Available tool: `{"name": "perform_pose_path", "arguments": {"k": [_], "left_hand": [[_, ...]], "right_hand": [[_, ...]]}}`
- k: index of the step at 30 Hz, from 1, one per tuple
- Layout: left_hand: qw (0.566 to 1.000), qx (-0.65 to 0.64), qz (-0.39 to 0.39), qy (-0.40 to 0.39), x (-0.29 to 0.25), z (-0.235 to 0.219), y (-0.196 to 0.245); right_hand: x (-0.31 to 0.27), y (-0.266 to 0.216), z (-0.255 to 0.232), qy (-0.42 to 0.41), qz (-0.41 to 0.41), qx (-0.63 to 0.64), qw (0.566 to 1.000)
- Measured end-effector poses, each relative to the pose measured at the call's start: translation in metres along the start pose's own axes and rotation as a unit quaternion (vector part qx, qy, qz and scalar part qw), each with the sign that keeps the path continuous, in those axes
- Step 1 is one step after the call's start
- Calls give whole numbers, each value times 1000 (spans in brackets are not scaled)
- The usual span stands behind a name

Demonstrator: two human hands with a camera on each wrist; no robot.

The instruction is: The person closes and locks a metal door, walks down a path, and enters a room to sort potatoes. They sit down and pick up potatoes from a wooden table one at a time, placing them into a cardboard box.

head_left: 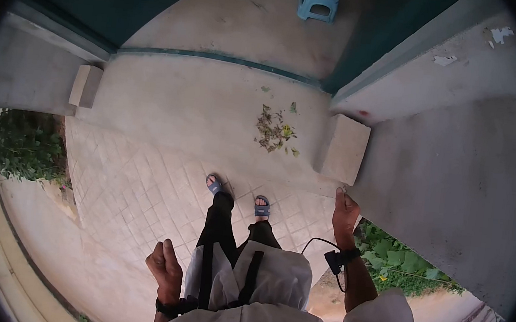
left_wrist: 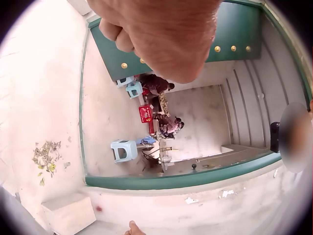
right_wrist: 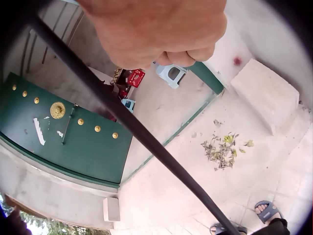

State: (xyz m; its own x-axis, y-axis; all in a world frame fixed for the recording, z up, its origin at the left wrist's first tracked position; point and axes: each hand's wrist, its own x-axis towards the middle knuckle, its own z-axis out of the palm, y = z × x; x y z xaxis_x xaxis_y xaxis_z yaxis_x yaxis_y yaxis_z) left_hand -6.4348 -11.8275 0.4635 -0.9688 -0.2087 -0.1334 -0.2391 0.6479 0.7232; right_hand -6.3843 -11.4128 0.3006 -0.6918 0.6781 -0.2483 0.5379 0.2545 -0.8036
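In the head view, my left hand [head_left: 165, 269] is raised at the lower left, fingers curled, nothing visible in it. My right hand [head_left: 345, 217] is held out on the other side, its fingers curled too and no object showing. In the head view its fingertips overlap the near corner of a pale stone block [head_left: 344, 150]. Ahead of my feet, a small heap of dry and green leaves [head_left: 272, 130] lies on the concrete. Both wrist views show the backs of curled fingers, the left hand [left_wrist: 159, 32] and the right hand [right_wrist: 161, 32]; their palms are hidden.
A green door sill [head_left: 218, 59] crosses the ground ahead, with a blue stool [head_left: 319, 1] beyond. A green door [right_wrist: 63, 127] stands on the left. People [left_wrist: 168, 126] are near a red box [left_wrist: 146, 113] inside. A black cable [head_left: 314, 241] loops by my right wrist.
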Motion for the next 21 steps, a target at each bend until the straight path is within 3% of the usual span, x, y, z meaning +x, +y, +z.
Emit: {"name": "perform_pose_path", "arguments": {"k": [1,2,3,6,7,8,10,11,14,16,19,21], "left_hand": [[1000,-1,0,3,16,-1,6],[999,4,51,-4,34,-2,14],[995,7,101,-10,53,-1,20],[990,-114,43,-76,106,5,32],[984,-112,-20,-135,127,-3,38],[984,-119,-17,-135,147,-4,42],[981,-142,-14,-130,194,-6,51],[978,-141,-28,-150,218,-10,49],[985,-112,19,-127,283,-20,49],[982,-117,11,-151,329,-32,60],[979,-131,34,-150,388,-38,81],[981,-98,78,-144,428,-35,82]], "right_hand": [[6,-10,1,17,-29,-5,999],[14,-22,0,36,-60,-10,998],[20,-37,-2,1,-66,-27,997],[41,-88,24,25,-75,18,997],[51,-96,25,-39,-46,20,998],[59,-112,33,-35,-52,17,998],[79,-152,56,31,-147,-25,988],[87,-174,59,1,-97,-13,995],[121,-228,77,33,-147,-94,984],[140,-266,90,24,-110,-58,992],[168,-308,106,50,-185,-53,980],[177,-357,113,14,26,69,997]]}}
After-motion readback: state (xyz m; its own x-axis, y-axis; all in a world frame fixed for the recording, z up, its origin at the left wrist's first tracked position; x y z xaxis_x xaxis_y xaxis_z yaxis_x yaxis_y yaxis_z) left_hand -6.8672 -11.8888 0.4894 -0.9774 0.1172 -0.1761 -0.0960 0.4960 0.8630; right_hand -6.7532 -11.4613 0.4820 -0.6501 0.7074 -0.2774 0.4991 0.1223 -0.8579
